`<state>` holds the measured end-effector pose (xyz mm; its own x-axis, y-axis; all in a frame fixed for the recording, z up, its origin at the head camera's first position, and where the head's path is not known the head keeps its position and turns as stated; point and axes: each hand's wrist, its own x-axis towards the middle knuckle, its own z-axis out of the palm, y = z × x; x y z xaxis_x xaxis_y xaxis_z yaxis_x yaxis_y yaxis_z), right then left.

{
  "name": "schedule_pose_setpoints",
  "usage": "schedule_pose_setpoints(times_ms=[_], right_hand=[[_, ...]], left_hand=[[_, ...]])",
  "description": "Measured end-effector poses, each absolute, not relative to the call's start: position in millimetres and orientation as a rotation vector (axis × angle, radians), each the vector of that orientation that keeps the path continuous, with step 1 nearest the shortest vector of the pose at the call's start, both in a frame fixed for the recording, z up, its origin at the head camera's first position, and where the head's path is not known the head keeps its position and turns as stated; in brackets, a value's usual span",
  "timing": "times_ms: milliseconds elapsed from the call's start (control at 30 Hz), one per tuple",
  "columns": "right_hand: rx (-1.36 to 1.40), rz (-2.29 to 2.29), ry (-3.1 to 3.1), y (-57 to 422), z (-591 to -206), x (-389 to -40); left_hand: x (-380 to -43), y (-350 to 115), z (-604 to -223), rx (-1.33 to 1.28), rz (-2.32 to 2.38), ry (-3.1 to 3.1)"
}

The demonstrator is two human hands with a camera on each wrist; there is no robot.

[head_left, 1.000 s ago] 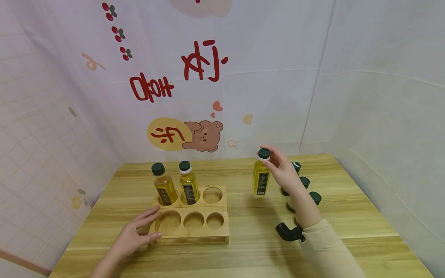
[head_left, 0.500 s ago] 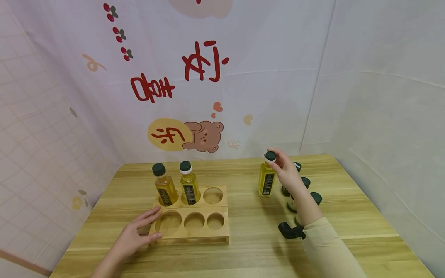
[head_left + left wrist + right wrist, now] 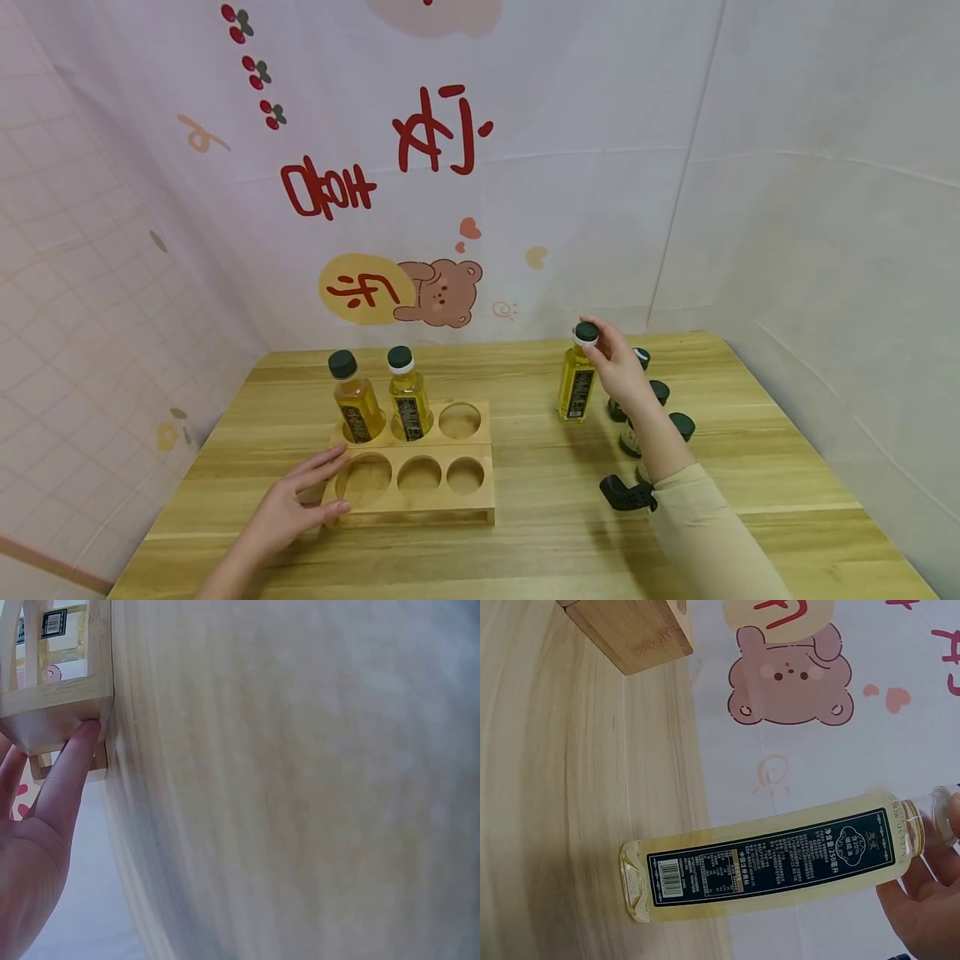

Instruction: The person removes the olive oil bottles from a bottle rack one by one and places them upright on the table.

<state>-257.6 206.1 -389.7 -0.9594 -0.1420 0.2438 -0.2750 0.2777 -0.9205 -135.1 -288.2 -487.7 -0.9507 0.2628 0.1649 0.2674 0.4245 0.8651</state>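
Note:
My right hand (image 3: 618,367) pinches the neck of a slim oil bottle (image 3: 577,385), just below its dark green cap. Clear yellow liquid and a dark printed label show on the bottle (image 3: 772,859) in the right wrist view; it stands nearly upright, its base close over the tabletop. My left hand (image 3: 288,504) touches the left end of a two-tier wooden rack (image 3: 457,495), fingers and thumb spread and fairly straight. In the back row of that rack stand an amber bottle (image 3: 358,408) and a yellow bottle (image 3: 408,402); the back right hole and the front holes hold nothing.
Several green-capped jars (image 3: 681,427) stand right of the held bottle, partly hidden by my right forearm. A black curved piece (image 3: 627,493) shows by the right sleeve. White printed cloth (image 3: 570,167) walls off the wooden table (image 3: 540,542) behind and at both sides.
My right hand has carried the bottle slightly to the right, toward the jars, mostly in the first half second. The left hand and rack have stayed in place.

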Motion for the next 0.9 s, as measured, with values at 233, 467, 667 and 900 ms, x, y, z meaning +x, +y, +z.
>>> schedule_pose_setpoints(times_ms=[233,467,667,900], right_hand=[[0.375,1.752,-2.435,205.6,-391.0,-258.8],[0.294,1.625,-2.488,206.3,-389.2,-254.3],[0.292,1.511,-2.446,208.8,-387.8,-246.8],[0.335,1.317,-2.314,209.3,-385.8,-235.6]], left_hand=[[-135.2,-288.4,-487.6,-0.486,-1.598,-2.643],[-135.8,-289.1,-489.2,-0.491,-1.571,-2.651],[-135.5,-289.0,-488.7,-0.483,-1.57,-2.662],[-134.8,-288.9,-487.5,-0.486,-1.584,-2.662]])
